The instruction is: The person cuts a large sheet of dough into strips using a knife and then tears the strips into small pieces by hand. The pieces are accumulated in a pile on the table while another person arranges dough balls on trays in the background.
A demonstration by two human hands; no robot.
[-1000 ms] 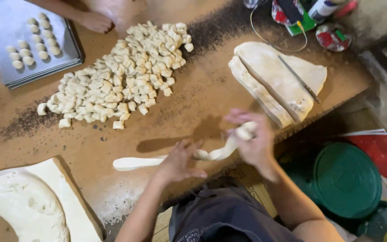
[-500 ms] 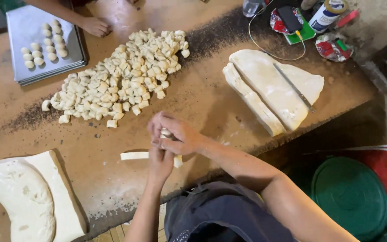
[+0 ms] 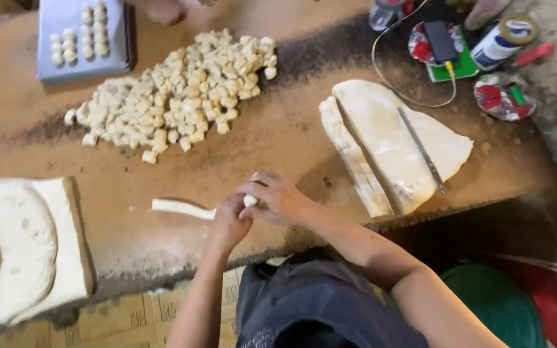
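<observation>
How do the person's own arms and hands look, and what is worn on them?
Both forearms are bare up to the frame edge: no sleeves show. The left hand and the right hand wear no gloves, and no ring, watch or bracelet can be seen. The dark grey-blue garment covers only the body below.

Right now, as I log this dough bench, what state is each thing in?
Dough rope: lying on the table, one end pinched between both hands.
Left hand: closed on the rope.
Right hand: fingers closed over the rope's tip.
Dough pieces: cut, heaped.
Dough slab: sliced, knife resting on it.
Tray: partly filled.
</observation>
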